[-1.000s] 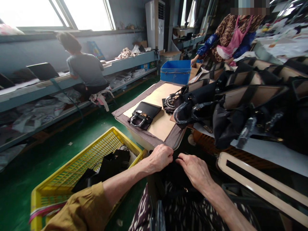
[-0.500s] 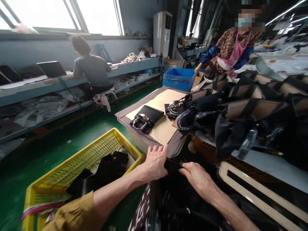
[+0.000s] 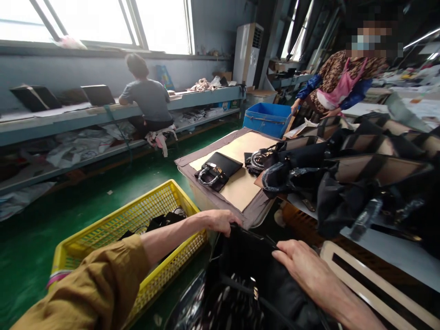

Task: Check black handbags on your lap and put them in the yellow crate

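Observation:
A black handbag [image 3: 247, 261] is in front of me at the bottom middle, with its mouth facing up toward me. My left hand [image 3: 223, 222] is closed on the far left part of its rim, fingers curled over the edge. On the right side, my right hand [image 3: 297, 261] grips the rim, its thumb and fingertips at the edge. A small gold-coloured metal fitting shows on a dark strap across the bag. Patterned dark and white cloth lies below the bag's near side. The lower part of the bag runs out of view.
A yellow plastic basket [image 3: 168, 190] with black pieces stands at left. Ahead, a padded table [image 3: 237, 201] bears a small black handbag [image 3: 220, 169]. Many black bags [image 3: 371, 169] crowd the right, beside a beige slotted frame [image 3: 360, 270]. A co-worker [image 3: 343, 87] stands by a blue bin [image 3: 266, 119]; another person [image 3: 146, 96] sits leftward.
My hands have moved apart and the bag's mouth between them is wider. My left hand has turned, its fingers now curled over the rim. The view has shifted slightly left.

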Demonstrator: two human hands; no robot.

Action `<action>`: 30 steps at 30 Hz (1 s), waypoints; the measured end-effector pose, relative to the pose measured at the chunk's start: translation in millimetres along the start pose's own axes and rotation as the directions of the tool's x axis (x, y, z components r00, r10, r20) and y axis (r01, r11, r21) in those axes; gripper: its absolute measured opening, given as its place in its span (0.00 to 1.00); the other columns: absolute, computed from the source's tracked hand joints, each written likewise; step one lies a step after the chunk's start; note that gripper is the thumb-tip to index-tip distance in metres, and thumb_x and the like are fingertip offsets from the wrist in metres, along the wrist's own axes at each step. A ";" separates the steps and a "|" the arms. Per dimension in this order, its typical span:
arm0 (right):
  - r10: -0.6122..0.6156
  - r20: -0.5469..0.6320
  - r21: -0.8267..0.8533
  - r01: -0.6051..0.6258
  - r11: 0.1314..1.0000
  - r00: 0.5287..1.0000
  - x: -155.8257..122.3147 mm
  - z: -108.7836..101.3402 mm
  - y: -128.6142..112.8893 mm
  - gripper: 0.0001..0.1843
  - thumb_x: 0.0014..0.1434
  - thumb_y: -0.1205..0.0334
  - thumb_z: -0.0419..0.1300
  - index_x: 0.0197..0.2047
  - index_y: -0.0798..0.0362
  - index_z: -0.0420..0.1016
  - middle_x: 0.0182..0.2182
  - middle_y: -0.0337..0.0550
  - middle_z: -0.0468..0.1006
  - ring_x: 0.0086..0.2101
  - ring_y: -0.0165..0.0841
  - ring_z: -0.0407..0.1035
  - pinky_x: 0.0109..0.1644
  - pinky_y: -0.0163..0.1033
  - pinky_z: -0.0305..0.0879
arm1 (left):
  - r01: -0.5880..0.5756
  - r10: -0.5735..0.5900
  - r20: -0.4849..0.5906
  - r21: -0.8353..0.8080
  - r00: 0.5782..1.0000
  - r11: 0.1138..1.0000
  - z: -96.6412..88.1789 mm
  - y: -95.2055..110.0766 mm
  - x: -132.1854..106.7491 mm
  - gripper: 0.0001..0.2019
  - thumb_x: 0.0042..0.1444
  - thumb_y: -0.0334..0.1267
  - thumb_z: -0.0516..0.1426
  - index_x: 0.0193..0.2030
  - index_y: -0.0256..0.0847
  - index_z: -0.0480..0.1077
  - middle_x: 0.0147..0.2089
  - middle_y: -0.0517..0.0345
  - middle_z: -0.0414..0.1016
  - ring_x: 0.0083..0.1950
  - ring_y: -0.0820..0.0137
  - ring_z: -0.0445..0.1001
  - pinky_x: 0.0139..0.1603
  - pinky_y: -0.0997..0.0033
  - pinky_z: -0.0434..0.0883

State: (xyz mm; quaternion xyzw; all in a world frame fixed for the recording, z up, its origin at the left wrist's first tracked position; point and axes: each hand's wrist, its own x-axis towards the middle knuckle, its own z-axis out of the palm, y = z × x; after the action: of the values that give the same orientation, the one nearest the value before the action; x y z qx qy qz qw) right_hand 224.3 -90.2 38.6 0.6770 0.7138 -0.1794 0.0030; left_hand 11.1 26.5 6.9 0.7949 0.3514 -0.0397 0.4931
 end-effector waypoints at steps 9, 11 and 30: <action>0.042 0.073 0.011 -0.043 0.999 0.996 1.2 25.0 13.2 0.11 0.60 0.61 0.49 0.29 0.50 0.70 0.30 0.42 0.75 0.36 0.37 0.69 0.40 0.39 0.59 | -0.103 0.096 -0.063 -0.112 0.993 0.988 26.9 -14.4 -3.7 0.12 0.45 0.32 0.56 0.39 0.39 0.73 0.26 0.65 0.68 0.29 0.75 0.64 0.28 0.80 0.60; 0.050 0.069 0.031 -0.052 0.998 0.996 1.0 24.6 14.8 0.11 0.60 0.61 0.50 0.30 0.49 0.70 0.31 0.42 0.76 0.37 0.37 0.69 0.40 0.39 0.59 | -0.118 0.112 -0.082 -0.077 0.990 0.990 27.8 -13.1 -1.6 0.10 0.47 0.34 0.55 0.37 0.38 0.73 0.26 0.65 0.67 0.28 0.75 0.64 0.28 0.80 0.59; 0.068 -0.005 0.022 -0.067 0.997 0.998 15.1 23.4 -8.5 0.13 0.61 0.60 0.49 0.30 0.46 0.73 0.27 0.40 0.79 0.33 0.37 0.73 0.31 0.35 0.58 | -0.079 0.077 -0.107 -0.016 0.991 0.997 35.2 -5.3 6.5 0.07 0.49 0.34 0.52 0.29 0.36 0.71 0.22 0.65 0.60 0.25 0.77 0.58 0.23 0.78 0.53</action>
State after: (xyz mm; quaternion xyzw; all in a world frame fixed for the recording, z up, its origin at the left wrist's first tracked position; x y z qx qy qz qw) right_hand 209.3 -81.9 15.1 0.7012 0.6885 -0.1852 -0.0005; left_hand 22.8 2.7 -17.7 0.8039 0.3460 0.0255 0.4831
